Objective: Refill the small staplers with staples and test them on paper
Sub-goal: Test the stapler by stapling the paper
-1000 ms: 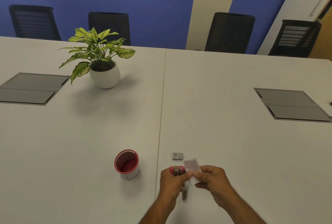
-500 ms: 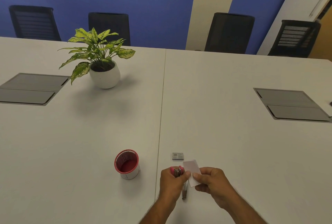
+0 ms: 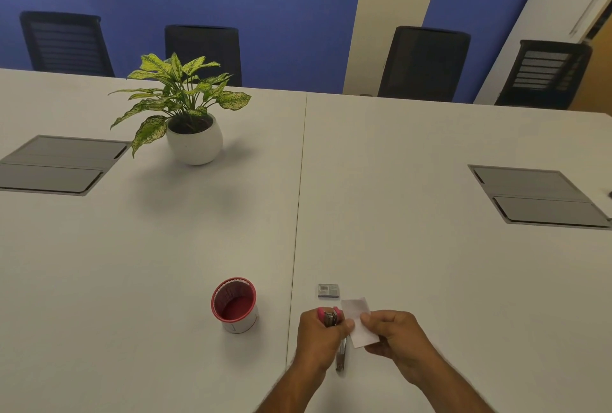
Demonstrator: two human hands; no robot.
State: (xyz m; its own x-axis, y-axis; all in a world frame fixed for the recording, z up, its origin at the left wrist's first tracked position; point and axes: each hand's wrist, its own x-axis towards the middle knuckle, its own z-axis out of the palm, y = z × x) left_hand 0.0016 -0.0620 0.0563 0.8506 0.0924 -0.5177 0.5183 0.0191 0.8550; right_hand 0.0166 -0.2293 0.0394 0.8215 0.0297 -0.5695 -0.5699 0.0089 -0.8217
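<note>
- Both hands work low in the head view, near the front edge of the white surface (image 3: 397,214), just right of its centre seam.
- Left hand (image 3: 319,336) has its fingers curled round a small pink stapler (image 3: 328,316), whose pink top and metal parts stick out above the knuckles.
- Right hand (image 3: 395,335) pinches a small white slip of paper (image 3: 359,321) between thumb and fingers; the slip's left edge meets the stapler and the left thumb.
- A grey metal piece (image 3: 341,354) lies on the surface below and between the hands; what it is cannot be told.
- A little grey staple box (image 3: 328,290) lies flat just beyond the hands.
- A round red-rimmed cup (image 3: 234,305) stands upright left of the seam, near the left hand.
- Further back on the left stands a potted plant (image 3: 188,114) in a white pot.
- Two grey hatch panels are set into the surface, one far left (image 3: 56,164) and one far right (image 3: 539,197).
- Four dark chairs (image 3: 424,63) line the far side against a blue wall.
</note>
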